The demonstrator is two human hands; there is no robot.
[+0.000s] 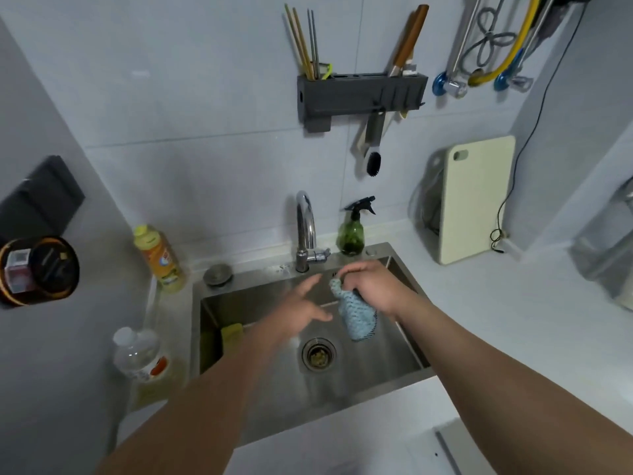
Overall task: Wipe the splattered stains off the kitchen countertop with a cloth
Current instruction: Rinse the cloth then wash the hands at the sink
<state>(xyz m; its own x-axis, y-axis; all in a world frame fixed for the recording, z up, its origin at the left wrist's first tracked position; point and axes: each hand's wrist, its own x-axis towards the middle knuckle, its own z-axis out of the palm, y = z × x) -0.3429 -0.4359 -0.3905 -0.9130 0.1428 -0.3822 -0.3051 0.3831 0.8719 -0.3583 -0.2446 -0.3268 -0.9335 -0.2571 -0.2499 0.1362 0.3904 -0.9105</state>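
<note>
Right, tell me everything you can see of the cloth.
The cloth is light blue with a waffle-like weave and a dark trim along its lower edge. It looks soft and bunched, hanging down over the steel sink basin, just above the drain. The right hand grips its gathered top; the left hand is spread open beside it, not clearly touching.

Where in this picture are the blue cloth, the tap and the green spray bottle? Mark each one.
blue cloth (356, 315): head view, on its hanging lower part.
tap (306, 221): head view, on the curved spout.
green spray bottle (350, 236): head view, on the glass body.
</note>
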